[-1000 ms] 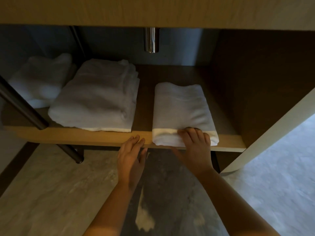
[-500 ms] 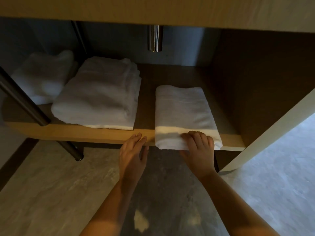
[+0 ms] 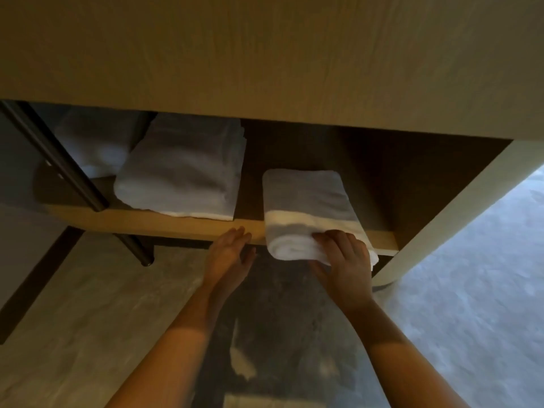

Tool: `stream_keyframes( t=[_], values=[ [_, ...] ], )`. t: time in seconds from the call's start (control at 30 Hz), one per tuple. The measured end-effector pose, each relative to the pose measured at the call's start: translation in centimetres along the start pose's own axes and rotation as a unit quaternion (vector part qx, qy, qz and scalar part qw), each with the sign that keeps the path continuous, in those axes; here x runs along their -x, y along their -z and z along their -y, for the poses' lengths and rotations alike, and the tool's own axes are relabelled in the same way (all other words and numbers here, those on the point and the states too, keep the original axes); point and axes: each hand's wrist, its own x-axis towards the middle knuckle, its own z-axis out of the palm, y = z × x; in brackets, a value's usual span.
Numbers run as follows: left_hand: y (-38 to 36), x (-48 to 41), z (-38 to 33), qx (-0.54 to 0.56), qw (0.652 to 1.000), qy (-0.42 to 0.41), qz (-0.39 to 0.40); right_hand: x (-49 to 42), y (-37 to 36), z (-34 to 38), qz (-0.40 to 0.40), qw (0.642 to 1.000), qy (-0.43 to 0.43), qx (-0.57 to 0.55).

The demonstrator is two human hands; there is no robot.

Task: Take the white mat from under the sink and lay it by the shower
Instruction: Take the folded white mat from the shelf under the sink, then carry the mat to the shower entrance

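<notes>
No text, label, brand, number or sign can be read anywhere in this view.

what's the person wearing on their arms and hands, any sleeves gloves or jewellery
Nothing worn shows: no sleeves are in view, and the left hand and right hand are ungloved, with no ring, watch or bracelet visible.

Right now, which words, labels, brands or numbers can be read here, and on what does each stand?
None can be read. The folded white mat gripped by the right hand, the stack of folded white towels beside it, the light wooden shelf edge and the wooden panel above show no text.
</notes>
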Motion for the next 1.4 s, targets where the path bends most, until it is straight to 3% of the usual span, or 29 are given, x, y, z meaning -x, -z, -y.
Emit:
stream_keyframes(
  t=[0.2,0.37,0.6,0.73,0.93,1.23,1.4],
  values=[
    [9.0,3.5,-4.3,0.021,0.999,0.045,-0.011,-2.3,6.6,3.3,0.057,0.998,0.0,-0.004],
    [19.1,6.9,-9.8,-0.012,1.0,0.018,-0.014,-4.3,13.5,7.6,0.136,0.991,-0.003,-0.019],
    [32.7,12.1,-17.2,0.056,0.989,0.135,0.001,-6.7,24.6,14.4,0.26,0.951,-0.105,-0.13],
    [39.9,15.0,-21.0,0.067,0.979,0.192,0.012,-8.5,31.6,19.0,0.293,0.938,-0.095,-0.158],
    [50.1,16.8,-24.6,0.073,0.972,0.222,0.002,-13.0,41.0,24.5,0.293,0.936,-0.068,-0.18],
    [61.7,16.9,-26.3,0.058,0.99,0.131,0.009,-21.1,51.2,30.6,0.262,0.949,-0.014,-0.175],
    [65.2,15.3,-26.4,0.062,0.983,0.17,-0.019,-24.5,55.0,32.4,0.217,0.961,-0.002,-0.17]
  ],
)
